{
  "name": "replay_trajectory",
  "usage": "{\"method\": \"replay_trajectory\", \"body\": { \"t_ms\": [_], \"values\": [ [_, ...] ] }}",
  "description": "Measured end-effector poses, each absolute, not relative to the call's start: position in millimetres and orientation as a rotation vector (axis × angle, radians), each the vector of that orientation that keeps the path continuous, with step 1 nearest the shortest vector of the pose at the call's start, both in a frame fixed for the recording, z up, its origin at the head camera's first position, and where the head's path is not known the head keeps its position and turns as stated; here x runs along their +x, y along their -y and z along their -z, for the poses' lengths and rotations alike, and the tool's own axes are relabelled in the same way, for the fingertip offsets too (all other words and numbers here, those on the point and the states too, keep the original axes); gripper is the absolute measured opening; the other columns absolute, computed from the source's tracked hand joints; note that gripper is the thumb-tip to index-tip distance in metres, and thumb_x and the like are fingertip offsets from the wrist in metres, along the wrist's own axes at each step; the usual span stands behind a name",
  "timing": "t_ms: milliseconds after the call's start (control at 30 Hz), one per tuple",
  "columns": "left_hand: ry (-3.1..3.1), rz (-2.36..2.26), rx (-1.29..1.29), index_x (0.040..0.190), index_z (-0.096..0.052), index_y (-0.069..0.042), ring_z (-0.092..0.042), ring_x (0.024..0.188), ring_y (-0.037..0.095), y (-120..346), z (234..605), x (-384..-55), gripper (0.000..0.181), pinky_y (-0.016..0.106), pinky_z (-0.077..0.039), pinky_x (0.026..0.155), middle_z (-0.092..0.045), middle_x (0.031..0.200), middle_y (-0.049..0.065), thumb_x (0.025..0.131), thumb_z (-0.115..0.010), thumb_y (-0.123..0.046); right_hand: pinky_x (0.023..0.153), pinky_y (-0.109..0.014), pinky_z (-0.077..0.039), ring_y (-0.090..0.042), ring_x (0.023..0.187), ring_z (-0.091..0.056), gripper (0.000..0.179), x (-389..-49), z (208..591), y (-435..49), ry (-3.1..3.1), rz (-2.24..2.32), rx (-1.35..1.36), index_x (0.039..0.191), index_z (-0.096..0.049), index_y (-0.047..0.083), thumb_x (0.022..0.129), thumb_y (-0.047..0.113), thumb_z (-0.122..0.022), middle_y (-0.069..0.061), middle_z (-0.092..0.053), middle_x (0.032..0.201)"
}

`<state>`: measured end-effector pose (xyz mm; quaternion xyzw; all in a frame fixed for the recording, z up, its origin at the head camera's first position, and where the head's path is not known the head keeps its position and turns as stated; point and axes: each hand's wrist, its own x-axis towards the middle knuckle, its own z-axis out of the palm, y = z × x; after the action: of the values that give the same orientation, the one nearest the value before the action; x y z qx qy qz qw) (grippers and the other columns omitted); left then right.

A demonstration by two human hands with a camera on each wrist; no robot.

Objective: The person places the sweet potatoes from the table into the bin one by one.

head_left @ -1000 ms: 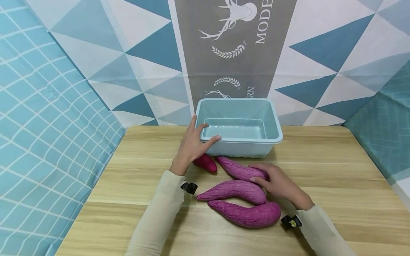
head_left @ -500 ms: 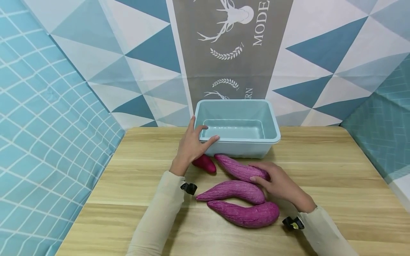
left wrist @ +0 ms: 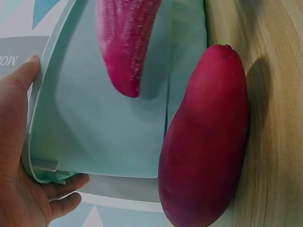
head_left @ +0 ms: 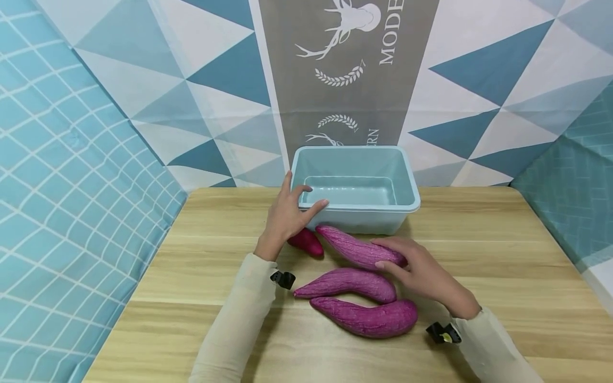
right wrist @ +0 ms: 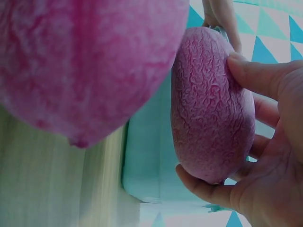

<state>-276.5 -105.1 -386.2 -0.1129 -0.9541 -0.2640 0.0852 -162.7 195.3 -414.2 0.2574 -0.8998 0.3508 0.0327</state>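
Note:
A light blue plastic basin (head_left: 354,219) stands at the back of the table. My left hand (head_left: 283,217) grips its left front corner, thumb and fingers on either side of the rim in the left wrist view. My right hand (head_left: 419,268) holds the thick end of a wrinkled purple sweet potato (head_left: 356,249), thumb and fingers around it in the right wrist view. Its narrow tip points at the basin's front wall. Nearer me lie two more wrinkled sweet potatoes, one curved (head_left: 351,283) and one thicker (head_left: 371,319). A smooth dark red sweet potato (left wrist: 206,142) lies under my left hand.
The wooden table (head_left: 191,266) carries everything. Behind the basin rises a patterned cloth backdrop (head_left: 354,101). A blue checked cloth (head_left: 72,186) borders the left side, and a teal cloth (head_left: 574,197) the right.
The sweet potato in my right hand has risen a little, its narrow tip shifting up and left toward the basin. My left hand keeps its grip on the rim.

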Motion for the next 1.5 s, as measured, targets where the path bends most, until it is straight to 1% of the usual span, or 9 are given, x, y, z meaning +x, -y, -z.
{"method": "replay_trajectory", "body": {
  "t_ms": [167, 267, 400, 600, 867, 1133, 1333, 1500],
  "values": [
    [2.827, 0.776, -0.354, 0.13, -0.063, -0.022, -0.055, 0.133, 0.04, 105, 385, -278, 0.067, 0.051, -0.057, 0.08, -0.011, 0.171, 0.012, 0.088, -0.056, -0.073, 0.096, -0.044, -0.055, -0.016, 0.117, -0.064, 0.044, -162, 409, -198, 2.763, -1.061, 0.817, 0.139, -0.06, 0.018, 0.097, 0.028, -0.068, 0.002, -0.067, 0.132],
    [2.819, 0.786, -0.364, 0.131, -0.063, -0.02, -0.055, 0.133, 0.041, 105, 385, -278, 0.068, 0.052, -0.057, 0.082, -0.012, 0.171, 0.013, 0.088, -0.056, -0.073, 0.092, -0.041, -0.055, -0.015, 0.115, -0.063, 0.044, -160, 405, -198, 2.75, -1.051, 0.821, 0.139, -0.06, 0.021, 0.097, 0.028, -0.068, 0.003, -0.067, 0.131],
    [2.828, 0.807, -0.364, 0.131, -0.063, -0.019, -0.051, 0.137, 0.041, 106, 386, -276, 0.07, 0.054, -0.056, 0.088, -0.01, 0.171, 0.011, 0.088, -0.055, -0.074, 0.089, -0.037, -0.055, -0.014, 0.113, -0.062, 0.045, -158, 399, -198, 2.712, -1.039, 0.821, 0.139, -0.06, 0.022, 0.096, 0.025, -0.07, 0.002, -0.068, 0.129],
    [2.812, 0.834, -0.369, 0.13, -0.064, -0.019, -0.048, 0.14, 0.042, 105, 384, -276, 0.068, 0.055, -0.056, 0.09, -0.011, 0.171, 0.012, 0.088, -0.057, -0.072, 0.088, -0.032, -0.054, -0.007, 0.108, -0.059, 0.047, -155, 389, -197, 2.668, -1.078, 0.843, 0.141, -0.058, 0.023, 0.096, 0.02, -0.07, 0.004, -0.067, 0.127],
    [2.83, 0.865, -0.372, 0.13, -0.063, -0.019, -0.044, 0.144, 0.042, 105, 386, -275, 0.067, 0.057, -0.052, 0.099, -0.009, 0.172, 0.012, 0.088, -0.058, -0.072, 0.088, -0.031, -0.054, -0.007, 0.111, -0.057, 0.047, -149, 383, -198, 2.654, -1.042, 0.856, 0.141, -0.059, 0.022, 0.095, 0.016, -0.07, 0.004, -0.065, 0.128],
    [2.83, 0.875, -0.363, 0.13, -0.063, -0.02, -0.041, 0.146, 0.041, 107, 384, -275, 0.065, 0.056, -0.054, 0.095, -0.009, 0.171, 0.012, 0.089, -0.059, -0.07, 0.08, -0.027, -0.052, -0.006, 0.105, -0.054, 0.048, -145, 375, -199, 2.625, -1.025, 0.843, 0.139, -0.06, 0.024, 0.094, 0.015, -0.071, 0.003, -0.064, 0.123],
    [2.84, 0.873, -0.364, 0.129, -0.063, -0.021, -0.04, 0.147, 0.04, 106, 383, -274, 0.064, 0.055, -0.054, 0.095, -0.006, 0.172, 0.009, 0.089, -0.058, -0.071, 0.079, -0.026, -0.051, -0.006, 0.104, -0.054, 0.048, -145, 370, -201, 2.59, -1.019, 0.846, 0.138, -0.061, 0.022, 0.093, 0.012, -0.072, 0.003, -0.065, 0.123],
    [2.846, 0.856, -0.356, 0.128, -0.064, -0.021, -0.039, 0.147, 0.041, 105, 383, -273, 0.065, 0.055, -0.055, 0.093, -0.007, 0.172, 0.01, 0.088, -0.058, -0.073, 0.078, -0.026, -0.049, -0.004, 0.102, -0.053, 0.049, -145, 366, -202, 2.566, -1.018, 0.85, 0.139, -0.06, 0.022, 0.093, 0.011, -0.072, 0.004, -0.065, 0.123]
  ]
}}
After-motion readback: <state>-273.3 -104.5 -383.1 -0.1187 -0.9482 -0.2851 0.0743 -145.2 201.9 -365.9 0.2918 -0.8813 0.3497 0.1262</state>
